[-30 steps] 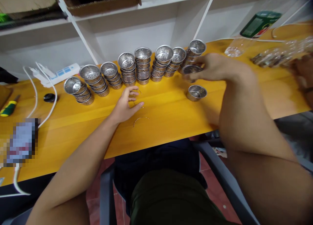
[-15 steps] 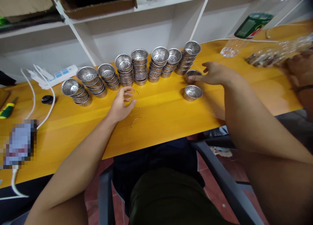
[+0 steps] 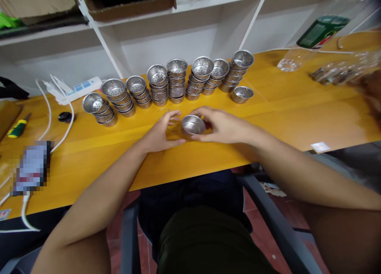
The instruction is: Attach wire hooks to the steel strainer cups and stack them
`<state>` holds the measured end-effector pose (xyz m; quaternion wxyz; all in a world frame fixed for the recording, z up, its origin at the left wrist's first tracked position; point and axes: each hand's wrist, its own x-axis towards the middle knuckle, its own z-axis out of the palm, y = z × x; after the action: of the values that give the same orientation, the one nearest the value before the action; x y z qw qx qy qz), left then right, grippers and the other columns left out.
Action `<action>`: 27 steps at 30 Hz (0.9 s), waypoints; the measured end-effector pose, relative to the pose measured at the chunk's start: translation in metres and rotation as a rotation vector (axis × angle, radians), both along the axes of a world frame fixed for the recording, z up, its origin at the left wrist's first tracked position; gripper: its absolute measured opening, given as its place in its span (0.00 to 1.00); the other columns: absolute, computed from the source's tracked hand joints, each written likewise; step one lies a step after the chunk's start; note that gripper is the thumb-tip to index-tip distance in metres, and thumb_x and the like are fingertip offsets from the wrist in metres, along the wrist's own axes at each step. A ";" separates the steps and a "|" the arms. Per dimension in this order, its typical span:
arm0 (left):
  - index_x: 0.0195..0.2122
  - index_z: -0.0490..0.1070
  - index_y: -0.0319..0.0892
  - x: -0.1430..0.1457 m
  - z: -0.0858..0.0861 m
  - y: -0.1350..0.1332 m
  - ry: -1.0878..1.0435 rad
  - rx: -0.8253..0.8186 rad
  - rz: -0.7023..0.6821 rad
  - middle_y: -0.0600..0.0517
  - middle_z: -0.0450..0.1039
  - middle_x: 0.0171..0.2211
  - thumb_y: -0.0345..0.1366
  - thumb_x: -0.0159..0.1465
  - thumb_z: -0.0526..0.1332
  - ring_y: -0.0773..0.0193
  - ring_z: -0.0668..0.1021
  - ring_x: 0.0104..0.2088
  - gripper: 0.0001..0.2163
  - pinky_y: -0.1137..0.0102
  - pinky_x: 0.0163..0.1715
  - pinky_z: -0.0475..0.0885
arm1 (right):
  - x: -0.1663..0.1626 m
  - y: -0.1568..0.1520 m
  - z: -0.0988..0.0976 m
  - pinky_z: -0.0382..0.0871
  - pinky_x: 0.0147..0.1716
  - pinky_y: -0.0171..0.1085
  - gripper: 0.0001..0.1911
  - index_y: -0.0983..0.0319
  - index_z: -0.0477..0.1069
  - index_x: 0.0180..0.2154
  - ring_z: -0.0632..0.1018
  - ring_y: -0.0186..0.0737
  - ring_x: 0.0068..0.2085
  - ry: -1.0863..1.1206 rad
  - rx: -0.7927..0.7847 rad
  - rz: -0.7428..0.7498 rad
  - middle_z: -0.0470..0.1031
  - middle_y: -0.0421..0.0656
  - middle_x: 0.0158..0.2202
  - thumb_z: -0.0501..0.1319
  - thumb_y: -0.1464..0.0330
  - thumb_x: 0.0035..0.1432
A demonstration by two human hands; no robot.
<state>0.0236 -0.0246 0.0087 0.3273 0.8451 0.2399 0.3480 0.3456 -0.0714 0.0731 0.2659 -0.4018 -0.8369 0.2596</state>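
A small perforated metal cup (image 3: 193, 125) is gripped from its right side by my right hand (image 3: 216, 125), thumb in front and fingers behind. Left of the cup, my left hand (image 3: 162, 134) is open, thumb and fingers curved apart toward it. Whether its thumb touches the cup I cannot tell. A thin wire piece (image 3: 166, 109) shows faintly behind the left fingers; any others are hidden. One single metal cup (image 3: 242, 95) stands upright farther right. Behind the hands, several stacks of the same cups (image 3: 177, 81) form a row.
A white shelf (image 3: 166, 40) backs the yellow table (image 3: 166, 169). At the left are a power strip (image 3: 79, 91), cables, a black round cap (image 3: 64, 117), a screwdriver (image 3: 18, 127) and a blurred-out device (image 3: 32, 165). A plastic bottle (image 3: 315, 38) and clear-wrapped items (image 3: 339, 69) occupy the right.
My right hand has moved left and toward me from the two single cups, bringing one of them beside my left hand. The left hand has shifted slightly right and nearer.
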 end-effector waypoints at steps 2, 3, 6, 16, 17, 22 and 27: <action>0.83 0.64 0.48 0.000 -0.003 0.002 0.005 0.002 -0.024 0.32 0.76 0.80 0.52 0.66 0.87 0.32 0.82 0.79 0.51 0.40 0.78 0.82 | -0.027 0.009 0.003 0.84 0.67 0.59 0.35 0.58 0.81 0.69 0.88 0.64 0.63 -0.034 0.059 0.062 0.88 0.56 0.66 0.83 0.56 0.66; 0.83 0.63 0.48 -0.002 -0.004 0.004 0.001 0.008 -0.021 0.33 0.76 0.80 0.50 0.66 0.87 0.32 0.82 0.80 0.51 0.41 0.79 0.82 | -0.035 0.016 0.005 0.84 0.67 0.58 0.36 0.58 0.80 0.71 0.87 0.64 0.64 -0.042 0.060 0.096 0.87 0.55 0.66 0.83 0.57 0.66; 0.83 0.61 0.46 -0.012 -0.006 0.014 -0.017 0.042 0.041 0.35 0.79 0.76 0.40 0.65 0.83 0.36 0.86 0.74 0.49 0.45 0.74 0.85 | -0.040 0.048 0.009 0.87 0.51 0.48 0.41 0.58 0.77 0.73 0.89 0.53 0.50 0.012 -0.078 0.188 0.89 0.51 0.60 0.84 0.54 0.66; 0.70 0.72 0.48 -0.014 0.001 0.021 -0.127 0.373 0.307 0.44 0.80 0.62 0.29 0.60 0.79 0.46 0.86 0.62 0.37 0.52 0.67 0.85 | -0.063 0.085 -0.025 0.68 0.36 0.35 0.08 0.61 0.80 0.43 0.75 0.34 0.35 0.297 -0.211 0.401 0.82 0.39 0.37 0.70 0.65 0.65; 0.71 0.71 0.48 -0.014 -0.002 0.024 -0.148 0.361 0.340 0.43 0.80 0.63 0.30 0.61 0.80 0.45 0.86 0.63 0.38 0.51 0.68 0.85 | -0.064 0.085 -0.029 0.69 0.37 0.35 0.09 0.62 0.80 0.45 0.76 0.35 0.36 0.291 -0.209 0.394 0.84 0.41 0.39 0.70 0.65 0.65; 0.76 0.65 0.48 -0.012 -0.014 0.030 -0.182 0.290 0.378 0.41 0.80 0.69 0.38 0.65 0.84 0.43 0.86 0.70 0.42 0.51 0.74 0.83 | -0.082 0.073 -0.035 0.68 0.41 0.38 0.06 0.63 0.81 0.44 0.79 0.40 0.39 -0.043 -0.052 0.153 0.87 0.47 0.43 0.73 0.67 0.72; 0.74 0.65 0.49 -0.011 -0.016 0.031 -0.201 0.302 0.382 0.43 0.80 0.66 0.37 0.66 0.84 0.47 0.88 0.65 0.41 0.55 0.68 0.86 | -0.093 0.053 -0.007 0.66 0.45 0.42 0.09 0.65 0.89 0.52 0.87 0.52 0.51 -0.534 0.046 0.010 0.92 0.58 0.56 0.68 0.73 0.79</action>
<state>0.0125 0.0061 -0.0077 0.1479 0.7849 0.3069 0.5175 0.2531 -0.0186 0.0663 0.0434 -0.4459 -0.8850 0.1267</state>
